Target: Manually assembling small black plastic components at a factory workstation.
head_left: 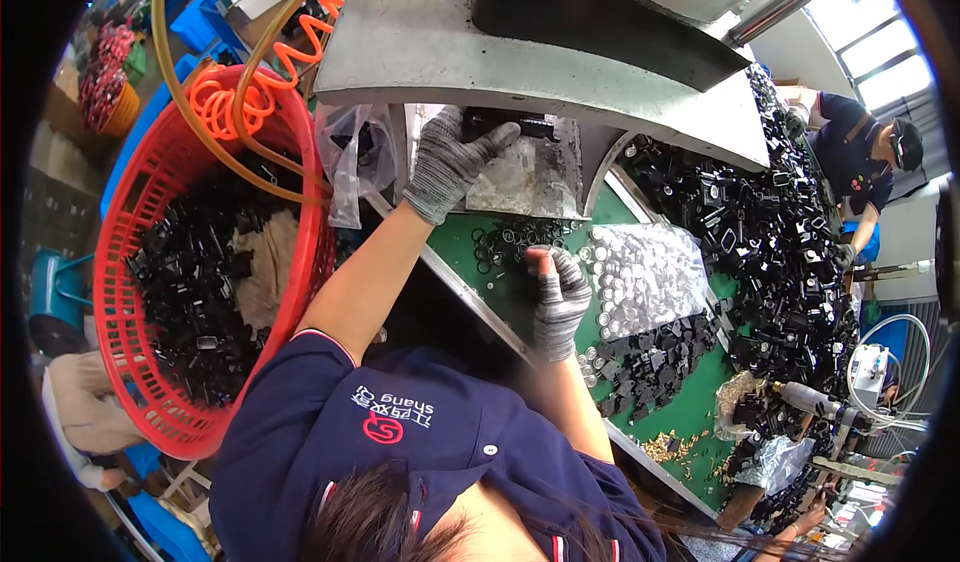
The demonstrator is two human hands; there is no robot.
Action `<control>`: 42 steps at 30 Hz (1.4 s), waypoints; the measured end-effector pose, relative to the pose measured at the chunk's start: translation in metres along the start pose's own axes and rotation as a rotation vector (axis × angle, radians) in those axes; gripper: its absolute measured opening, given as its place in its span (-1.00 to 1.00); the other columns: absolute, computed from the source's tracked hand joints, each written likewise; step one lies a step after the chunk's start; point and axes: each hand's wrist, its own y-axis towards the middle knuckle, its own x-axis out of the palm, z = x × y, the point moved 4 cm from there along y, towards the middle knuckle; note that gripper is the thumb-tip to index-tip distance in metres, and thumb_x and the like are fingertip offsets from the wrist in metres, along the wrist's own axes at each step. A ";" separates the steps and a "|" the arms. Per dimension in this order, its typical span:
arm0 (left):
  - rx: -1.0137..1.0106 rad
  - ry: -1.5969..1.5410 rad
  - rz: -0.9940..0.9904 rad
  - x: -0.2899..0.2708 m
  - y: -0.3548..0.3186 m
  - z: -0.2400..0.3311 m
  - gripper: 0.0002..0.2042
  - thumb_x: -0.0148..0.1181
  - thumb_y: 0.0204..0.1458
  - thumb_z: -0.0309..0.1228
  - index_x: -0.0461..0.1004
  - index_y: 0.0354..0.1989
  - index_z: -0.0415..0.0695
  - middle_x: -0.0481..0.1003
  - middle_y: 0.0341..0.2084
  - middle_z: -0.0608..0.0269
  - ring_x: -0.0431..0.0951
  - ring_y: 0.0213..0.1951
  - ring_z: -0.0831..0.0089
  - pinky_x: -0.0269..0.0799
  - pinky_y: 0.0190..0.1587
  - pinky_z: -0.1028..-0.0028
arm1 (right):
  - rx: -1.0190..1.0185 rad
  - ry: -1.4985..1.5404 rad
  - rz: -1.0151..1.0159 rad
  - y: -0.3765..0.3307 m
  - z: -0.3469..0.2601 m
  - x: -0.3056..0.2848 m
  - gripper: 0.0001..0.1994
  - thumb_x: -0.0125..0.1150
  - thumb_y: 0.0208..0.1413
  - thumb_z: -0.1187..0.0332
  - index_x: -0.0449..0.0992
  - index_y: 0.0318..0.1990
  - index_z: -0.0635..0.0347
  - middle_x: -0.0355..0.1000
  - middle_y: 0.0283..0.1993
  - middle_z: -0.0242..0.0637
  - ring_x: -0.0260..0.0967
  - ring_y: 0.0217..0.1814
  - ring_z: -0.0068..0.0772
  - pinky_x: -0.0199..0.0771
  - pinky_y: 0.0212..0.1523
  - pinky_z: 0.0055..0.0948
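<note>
Dark hair (375,522) and the navy shirt (290,432) of the person lie nearest. Beyond them, at the far side, a pale machine housing (430,57) hangs over a metal plate (525,187). On this plate, at its far part, sits a black part (538,130), half in shadow. Gloved left hand (450,162) is beside it, with the thumb stretched to the right along it; the other fingers are partly hidden, so I cannot tell whether they pinch it. Gloved right hand (563,307) is curled near the black rings (500,247) on the green table (500,300), one fingertip bare; whether it pinches something small, I cannot tell.

To work well, I would judge, the left hand should guide the black part by its near edge, level against the plate, and remain clear of any moving piece under the housing. The right hand should take only one ring at once, because they lie loosely and can tangle.
</note>
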 end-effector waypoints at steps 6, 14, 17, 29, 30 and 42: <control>-0.029 0.098 -0.041 -0.005 0.003 0.000 -0.70 0.37 0.02 -0.48 0.46 -0.08 -0.25 0.57 -0.37 0.31 0.55 -0.30 0.61 0.52 -0.21 0.60 | -0.023 -0.004 -0.003 0.000 -0.002 0.000 -0.85 0.13 0.22 0.45 0.61 -0.26 0.30 0.53 -0.32 -0.34 0.41 -0.25 -0.54 0.39 -0.13 -0.53; 0.038 0.092 -0.059 0.011 -0.038 0.010 -0.49 0.38 -0.03 -0.53 0.36 0.13 -0.21 0.50 -0.11 0.25 0.54 -0.12 0.53 0.51 -0.07 0.54 | -0.048 0.127 0.078 0.020 -0.041 -0.011 -0.66 0.07 0.26 0.33 0.46 0.10 0.32 0.50 -0.11 -0.27 0.46 -0.23 -0.51 0.50 -0.22 -0.54; 0.118 0.348 -0.275 0.024 -0.069 0.022 -0.40 0.35 -0.05 -0.55 0.31 0.23 -0.17 0.44 0.07 0.21 0.49 0.05 0.41 0.42 0.11 0.44 | 0.184 0.377 -0.148 0.030 -0.058 -0.014 -0.50 0.16 0.21 0.27 0.30 0.24 0.31 0.48 -0.17 -0.27 0.42 -0.35 -0.59 0.47 -0.36 -0.59; -0.164 0.651 -0.375 -0.007 -0.138 0.089 -0.53 0.23 -0.04 -0.58 0.40 0.13 -0.19 0.51 -0.08 0.12 0.58 -0.19 0.42 0.53 -0.11 0.48 | 0.032 1.040 0.079 0.165 -0.043 -0.182 -0.68 -0.14 0.30 0.35 0.40 0.06 0.36 0.47 -0.06 0.06 0.50 -0.08 -0.07 0.64 -0.26 -0.32; -0.208 0.689 -0.301 -0.018 -0.144 0.101 -0.57 0.21 -0.03 -0.59 0.43 0.09 -0.20 0.52 -0.12 0.13 0.58 -0.21 0.43 0.53 -0.11 0.49 | 0.021 1.109 0.133 0.182 -0.038 -0.197 -0.67 -0.19 0.30 0.38 0.38 0.08 0.36 0.44 0.01 0.12 0.48 0.02 0.05 0.66 -0.16 -0.19; -0.209 1.430 0.039 -0.340 -0.149 0.071 -0.46 0.23 0.05 -0.56 0.25 0.24 -0.31 0.44 0.08 0.10 0.49 0.04 0.33 0.34 0.18 0.45 | -0.013 -0.261 -0.412 0.065 -0.043 -0.035 -0.73 0.31 0.11 0.25 0.58 -0.09 0.19 0.55 -0.34 -0.31 0.48 -0.31 -0.40 0.48 -0.23 -0.46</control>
